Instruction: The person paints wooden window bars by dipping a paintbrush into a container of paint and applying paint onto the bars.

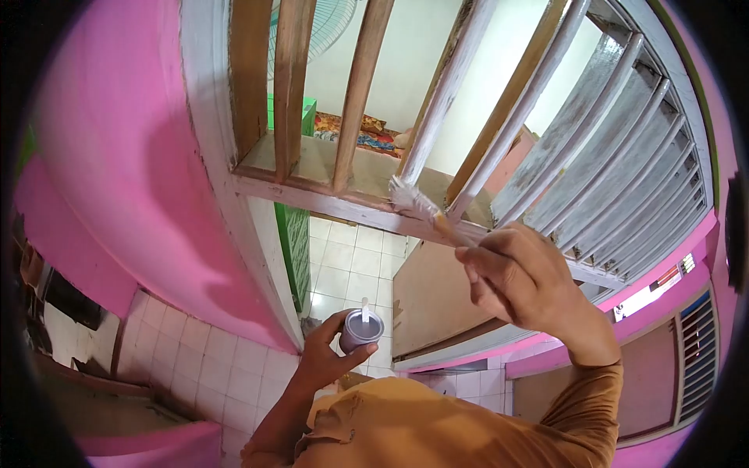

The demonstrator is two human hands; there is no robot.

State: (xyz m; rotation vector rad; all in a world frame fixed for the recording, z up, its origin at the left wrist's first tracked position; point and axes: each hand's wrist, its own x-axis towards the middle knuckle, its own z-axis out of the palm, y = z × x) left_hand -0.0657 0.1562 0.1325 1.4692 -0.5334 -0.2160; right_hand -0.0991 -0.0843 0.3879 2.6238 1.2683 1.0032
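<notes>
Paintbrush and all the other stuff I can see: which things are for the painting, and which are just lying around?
For the painting: paintbrush, in the right hand; cup of greyish paint, in the left hand; white stick in the cup; wooden slats, some whitish.

Just there: fan; patterned cloth; green panel.

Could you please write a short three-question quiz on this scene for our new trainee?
1. Multiple choice: Which hand holds the paintbrush?
A) Left
B) Right
C) Neither

2. True or false: The cup in the left hand is closed with a lid.

3. Fill in the missing word: In the picture, the wall to the left of the upright bars is ____.

Key: 1. B; 2. false; 3. pink
</notes>
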